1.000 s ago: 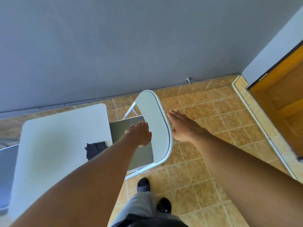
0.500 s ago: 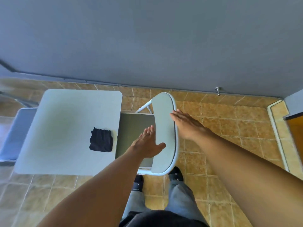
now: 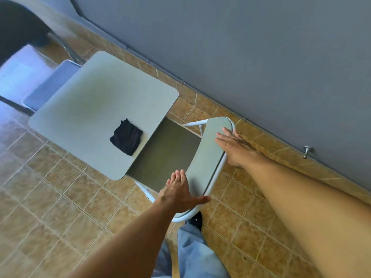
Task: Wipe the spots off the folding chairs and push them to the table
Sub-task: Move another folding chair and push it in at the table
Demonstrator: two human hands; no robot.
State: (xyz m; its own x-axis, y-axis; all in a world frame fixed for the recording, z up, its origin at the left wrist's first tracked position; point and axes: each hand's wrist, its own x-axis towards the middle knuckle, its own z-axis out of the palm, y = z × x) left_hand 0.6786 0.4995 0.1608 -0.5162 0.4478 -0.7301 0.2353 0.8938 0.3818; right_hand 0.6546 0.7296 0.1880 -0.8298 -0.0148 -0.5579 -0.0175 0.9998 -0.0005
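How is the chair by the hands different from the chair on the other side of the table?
The near chair looks pale grey-green; the far chair looks bluish. Both hands, left hand and right hand, are at the near chair's backrest; nobody touches the far chair. Both sit tucked against the table.

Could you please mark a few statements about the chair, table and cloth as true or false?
1. The cloth lies on the table. True.
2. The left hand holds the cloth. False: it is open at the chair backrest's near end.
3. The chair seat is partly under the table. True.
4. The right hand rests on the table. False: it is at the backrest's far end.
5. The floor is carpeted. False: it is tiled.
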